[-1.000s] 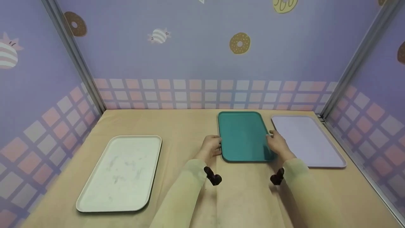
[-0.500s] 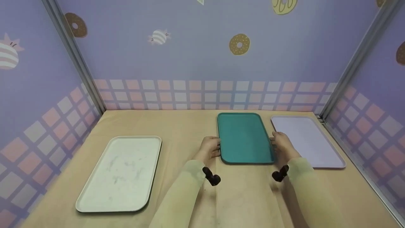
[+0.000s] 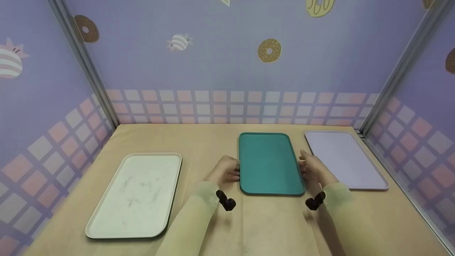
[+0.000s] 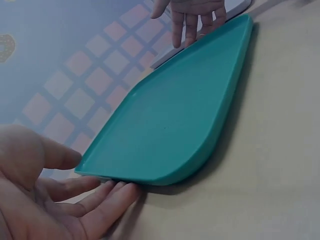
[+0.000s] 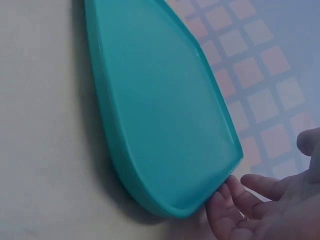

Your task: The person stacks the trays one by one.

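Observation:
A teal serving tray (image 3: 272,163) lies between both hands near the middle of the table, its long sides running away from me. At its left rim my left hand (image 3: 224,169) holds the edge; in the left wrist view the thumb (image 4: 62,156) meets the rim and the other fingers reach beneath it. Along the right rim, my right hand (image 3: 314,167) touches the edge with its fingertips, and in the right wrist view its thumb (image 5: 307,141) stands away from the tray. The fingertips under the rim are partly hidden.
A white tray (image 3: 135,195) with grey smudges lies at the left. Close beside my right hand is a lilac tray (image 3: 344,160). The wooden table (image 3: 209,138) meets a purple patterned wall (image 3: 220,64) at the back, with side walls left and right.
The teal tray has slid toward me and slightly left, away from the back wall. Both hands have moved along with it. The white and lilac trays have stayed put.

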Tool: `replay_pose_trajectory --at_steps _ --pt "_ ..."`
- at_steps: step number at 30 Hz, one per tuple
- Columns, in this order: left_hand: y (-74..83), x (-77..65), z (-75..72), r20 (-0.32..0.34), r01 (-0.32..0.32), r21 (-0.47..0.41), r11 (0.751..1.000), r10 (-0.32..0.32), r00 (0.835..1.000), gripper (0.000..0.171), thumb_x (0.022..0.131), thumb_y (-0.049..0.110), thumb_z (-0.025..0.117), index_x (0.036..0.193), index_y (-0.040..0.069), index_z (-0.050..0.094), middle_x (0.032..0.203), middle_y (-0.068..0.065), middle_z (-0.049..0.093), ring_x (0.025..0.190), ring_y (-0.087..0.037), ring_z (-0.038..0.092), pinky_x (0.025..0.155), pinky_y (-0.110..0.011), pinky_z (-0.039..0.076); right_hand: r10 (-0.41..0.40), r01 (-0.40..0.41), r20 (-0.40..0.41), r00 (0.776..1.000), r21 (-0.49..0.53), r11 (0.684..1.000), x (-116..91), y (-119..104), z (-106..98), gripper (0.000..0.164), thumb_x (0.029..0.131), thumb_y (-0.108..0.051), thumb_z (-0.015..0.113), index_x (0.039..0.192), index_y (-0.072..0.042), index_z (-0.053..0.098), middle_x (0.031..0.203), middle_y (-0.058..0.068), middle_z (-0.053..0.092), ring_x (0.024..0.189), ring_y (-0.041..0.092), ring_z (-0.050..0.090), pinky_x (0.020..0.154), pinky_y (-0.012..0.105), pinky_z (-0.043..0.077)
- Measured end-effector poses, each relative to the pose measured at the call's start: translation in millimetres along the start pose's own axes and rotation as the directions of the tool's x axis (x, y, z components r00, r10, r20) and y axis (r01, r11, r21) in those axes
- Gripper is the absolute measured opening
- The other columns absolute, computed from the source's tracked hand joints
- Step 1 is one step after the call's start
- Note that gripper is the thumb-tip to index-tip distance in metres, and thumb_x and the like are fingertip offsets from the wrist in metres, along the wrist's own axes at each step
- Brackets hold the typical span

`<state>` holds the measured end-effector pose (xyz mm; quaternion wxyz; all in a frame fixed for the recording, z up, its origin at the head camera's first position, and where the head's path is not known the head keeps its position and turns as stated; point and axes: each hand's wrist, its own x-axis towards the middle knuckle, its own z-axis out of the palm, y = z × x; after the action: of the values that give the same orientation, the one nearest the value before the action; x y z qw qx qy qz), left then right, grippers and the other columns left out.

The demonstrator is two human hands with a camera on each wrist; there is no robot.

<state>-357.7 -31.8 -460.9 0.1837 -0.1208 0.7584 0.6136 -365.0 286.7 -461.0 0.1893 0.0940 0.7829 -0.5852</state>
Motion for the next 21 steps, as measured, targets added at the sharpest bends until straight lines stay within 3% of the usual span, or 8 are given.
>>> replay_pose_trajectory --at_steps 2,4,9,13,15,21 --pt "-0.6 -1.9 -4.5 0.009 0.015 0.022 1.000 -0.015 1.000 0.042 0.107 0.017 0.050 0.144 -0.002 0.052 0.132 -0.021 0.064 0.104 -0.030 0.070 0.084 -0.037 0.063 0.013 -0.013 0.012 1.000 -0.013 1.000 -1 0 3 0.076 0.111 -0.051 0.021 0.160 0.008 0.018 0.132 0.017 0.045 0.106 0.021 0.049 0.093 0.034 0.047" --pt "-0.3 -2.5 -7.4 0.017 0.023 0.038 0.999 -0.024 1.000 0.042 0.107 0.017 0.050 0.144 -0.002 0.051 0.133 -0.023 0.064 0.104 -0.031 0.070 0.083 -0.037 0.064 0.022 -0.022 0.019 1.000 -0.020 1.000 -1 -1 4 0.076 0.111 -0.050 0.021 0.159 0.009 0.020 0.112 0.007 0.044 0.092 0.015 0.045 0.079 0.029 0.041" --pt "5.1 0.6 -7.3 -0.002 0.005 0.049 0.999 -0.005 1.000 0.041 0.107 0.016 0.050 0.143 -0.004 0.051 0.131 -0.023 0.063 0.110 -0.032 0.069 0.089 -0.040 0.063 0.037 -0.037 -0.005 0.999 -0.055 0.998 2 -6 7 0.068 0.112 -0.047 0.021 0.152 0.006 0.029 0.088 -0.001 0.042 0.082 0.012 0.041 0.075 0.027 0.039" --pt "7.7 4.2 -5.0 -0.005 -0.010 0.021 1.000 0.010 1.000 0.043 0.108 0.018 0.050 0.146 -0.002 0.049 0.139 -0.023 0.059 0.123 -0.035 0.064 0.096 -0.042 0.060 0.056 -0.057 -0.028 0.998 -0.055 0.997 6 -9 10 0.060 0.112 -0.045 0.020 0.145 0.004 0.032 0.091 0.001 0.042 0.087 0.015 0.042 0.083 0.031 0.039" --pt "6.8 5.8 -5.2 -0.004 -0.008 0.008 1.000 0.008 1.000 0.044 0.108 0.019 0.051 0.147 -0.001 0.048 0.141 -0.022 0.058 0.124 -0.035 0.063 0.095 -0.043 0.060 0.066 -0.067 -0.026 0.997 -0.042 0.997 7 -11 11 0.062 0.112 -0.045 0.020 0.150 0.004 0.029 0.095 0.003 0.040 0.091 0.016 0.042 0.086 0.032 0.039" --pt "0.8 7.3 -12.8 0.009 0.014 -0.049 0.999 -0.014 1.000 0.042 0.106 0.017 0.051 0.143 -0.003 0.052 0.126 -0.021 0.064 0.100 -0.029 0.070 0.081 -0.040 0.064 0.090 -0.090 0.039 0.995 -0.016 0.996 11 -10 9 0.072 0.110 -0.051 0.025 0.162 0.000 0.022 0.105 0.008 0.041 0.097 0.019 0.046 0.090 0.035 0.045"
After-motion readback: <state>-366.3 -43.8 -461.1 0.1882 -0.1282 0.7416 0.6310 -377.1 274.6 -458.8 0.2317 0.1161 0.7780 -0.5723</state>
